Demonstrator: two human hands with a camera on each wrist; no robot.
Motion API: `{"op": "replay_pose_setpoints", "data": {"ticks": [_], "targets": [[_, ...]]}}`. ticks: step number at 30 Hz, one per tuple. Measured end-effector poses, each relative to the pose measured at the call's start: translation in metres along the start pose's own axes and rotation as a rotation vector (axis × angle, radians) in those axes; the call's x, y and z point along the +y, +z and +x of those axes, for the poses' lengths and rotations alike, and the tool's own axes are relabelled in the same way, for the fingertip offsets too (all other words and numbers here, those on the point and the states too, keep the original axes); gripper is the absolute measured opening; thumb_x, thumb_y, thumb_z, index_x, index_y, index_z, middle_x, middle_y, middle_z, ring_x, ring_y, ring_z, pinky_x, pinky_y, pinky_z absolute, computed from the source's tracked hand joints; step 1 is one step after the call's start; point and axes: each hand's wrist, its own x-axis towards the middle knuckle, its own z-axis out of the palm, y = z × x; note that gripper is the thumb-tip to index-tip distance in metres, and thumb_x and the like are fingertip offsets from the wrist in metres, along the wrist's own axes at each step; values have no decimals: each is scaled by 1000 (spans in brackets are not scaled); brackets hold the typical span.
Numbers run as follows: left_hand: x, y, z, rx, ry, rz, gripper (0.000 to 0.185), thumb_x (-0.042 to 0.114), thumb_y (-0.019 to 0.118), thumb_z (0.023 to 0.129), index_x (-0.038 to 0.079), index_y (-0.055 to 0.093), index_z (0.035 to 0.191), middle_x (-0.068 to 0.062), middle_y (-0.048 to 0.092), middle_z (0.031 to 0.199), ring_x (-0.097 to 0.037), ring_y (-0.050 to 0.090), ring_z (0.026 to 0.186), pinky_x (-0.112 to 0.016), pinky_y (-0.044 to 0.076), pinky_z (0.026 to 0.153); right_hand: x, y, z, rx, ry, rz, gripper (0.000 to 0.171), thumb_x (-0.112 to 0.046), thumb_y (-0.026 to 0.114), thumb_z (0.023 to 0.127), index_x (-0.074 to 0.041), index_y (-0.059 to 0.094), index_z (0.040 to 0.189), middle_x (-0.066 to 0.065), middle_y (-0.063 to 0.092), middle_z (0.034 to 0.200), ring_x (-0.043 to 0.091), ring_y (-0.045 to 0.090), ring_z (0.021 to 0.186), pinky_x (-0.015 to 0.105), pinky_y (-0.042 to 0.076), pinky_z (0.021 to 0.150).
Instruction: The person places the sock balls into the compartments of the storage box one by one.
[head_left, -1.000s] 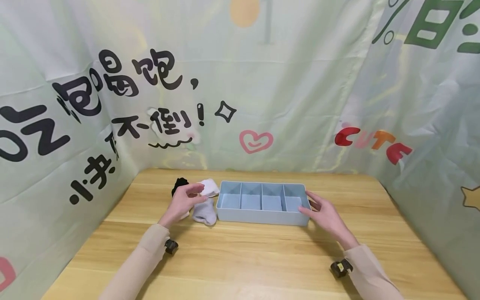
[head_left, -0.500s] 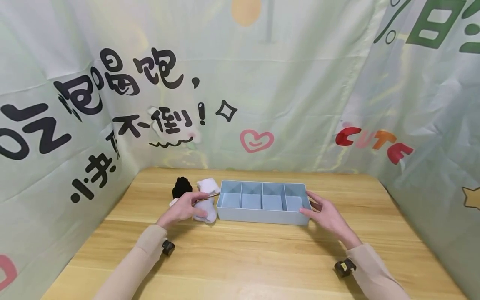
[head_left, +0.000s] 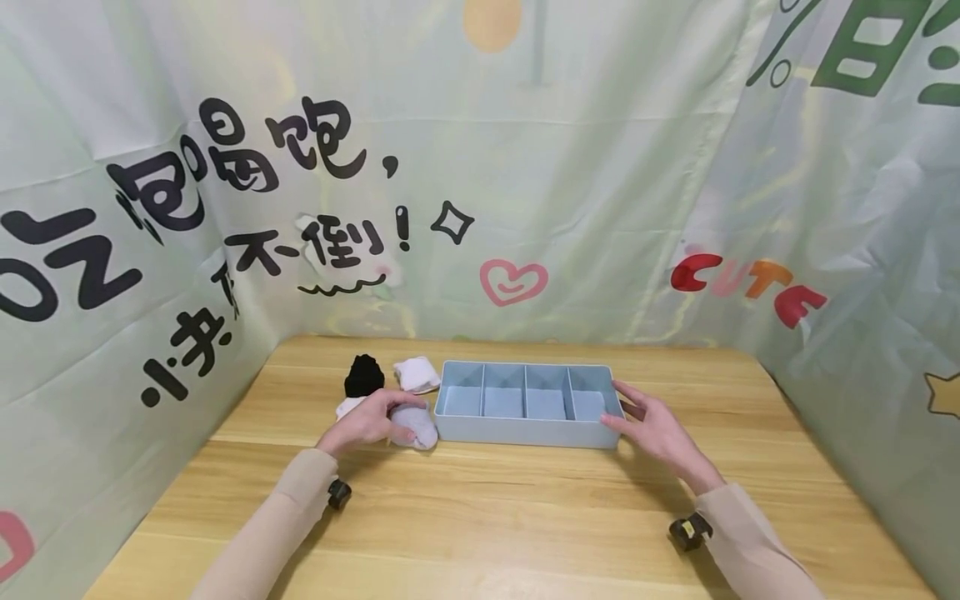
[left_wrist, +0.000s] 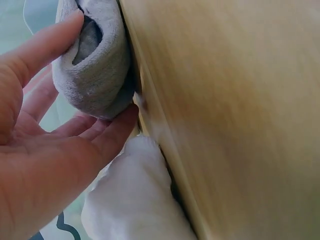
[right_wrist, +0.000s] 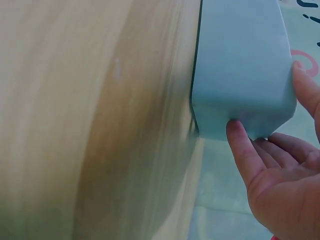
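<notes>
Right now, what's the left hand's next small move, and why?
Probably lift the rolled grey fabric sock slightly: the bare left hand grips it, the bare right hand holds the right end of the light-blue rectangular plastic box beside it, and the box looks empty.

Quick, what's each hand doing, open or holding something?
Left hand: holding the grey sock.
Right hand: gripping the blue box at its right end.

Gripping a grey cloth bundle [head_left: 420, 428] with the left hand [head_left: 366, 419], near black [head_left: 364, 377] and white bundles [head_left: 417, 375] on the wooden table [head_left: 510, 517]; holding the right end of a blue four-compartment box [head_left: 525, 432] with the right hand [head_left: 654, 432], thumb over the rim.
</notes>
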Motion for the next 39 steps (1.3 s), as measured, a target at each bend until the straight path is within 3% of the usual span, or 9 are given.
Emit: {"op": "replay_pose_setpoints", "data": {"ticks": [8,14,22,27,31,39], "targets": [[6,-7,1,35,-26,-18,44,5,81,77,10,69,119,-12,64,126,-22,58,101,-34,49,84,3,-1,0,6,-7,-3,81,-40,65,94,-3,26,154,22,24,159,46,36,138,53,40,106],[10,-18,1,80,2,-27,44,13,82,79,8,68,121,-12,66,119,-21,60,105,-30,49,88,2,-1,1,3,0,3,78,-35,65,95,-3,26,154,23,24,159,46,37,137,53,41,105],[10,-26,6,192,46,-124,54,19,83,79,2,64,126,-18,67,120,-21,64,99,-24,53,79,2,0,1,-4,0,2,77,-34,64,96,-3,25,155,24,24,159,47,36,138,54,41,106],[18,-25,15,263,77,-186,60,19,86,76,1,63,128,-19,68,118,-22,67,97,-24,55,76,4,-2,1,4,-3,2,77,-33,64,96,-4,25,155,22,24,159,46,36,138,54,42,105],[24,-21,22,278,104,-215,59,20,86,75,2,64,127,-19,68,119,-23,69,98,-25,57,75,5,-3,1,18,-21,14,76,-31,65,95,-3,27,154,22,26,158,45,38,137,53,43,103],[32,-11,27,295,78,-286,58,15,85,77,4,62,129,-18,64,126,-29,65,110,-26,56,82,5,0,0,14,-30,39,74,-28,66,95,-1,28,153,24,27,157,45,39,136,50,44,103]]}}
